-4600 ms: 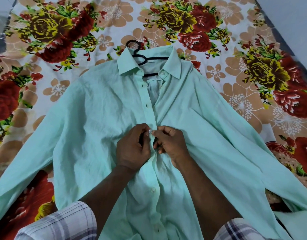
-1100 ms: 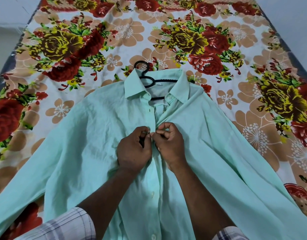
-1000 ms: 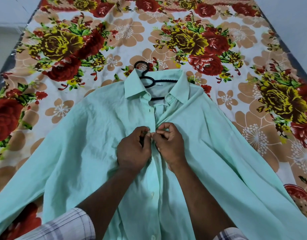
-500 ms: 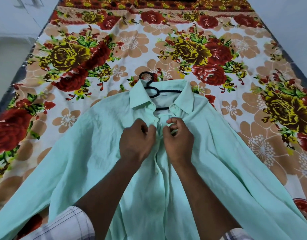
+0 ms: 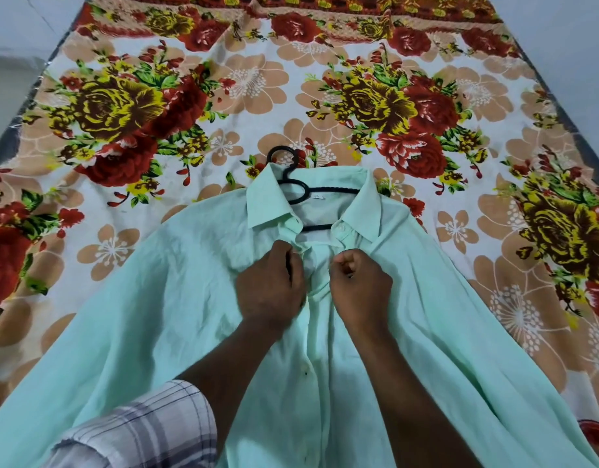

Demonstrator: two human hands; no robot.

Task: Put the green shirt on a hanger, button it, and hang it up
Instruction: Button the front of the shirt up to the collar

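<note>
Pale-green cotton shirt (image 5: 176, 298) on black plastic hanger (image 5: 293, 184), placket running top-to-bottom at frame centre. Left hand (image 5: 269, 288) & right hand (image 5: 360, 287) are each pinching a placket edge, fingers curled tight, just below the collar; edges lying slightly apart.

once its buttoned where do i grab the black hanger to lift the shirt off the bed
Take the black plastic hanger by its hook, coming from the far side above the collar. The hook is the only part lying clear on the floral bedsheet; the rest sits inside the pale green shirt, and both hands are busy at the placket below.
</note>
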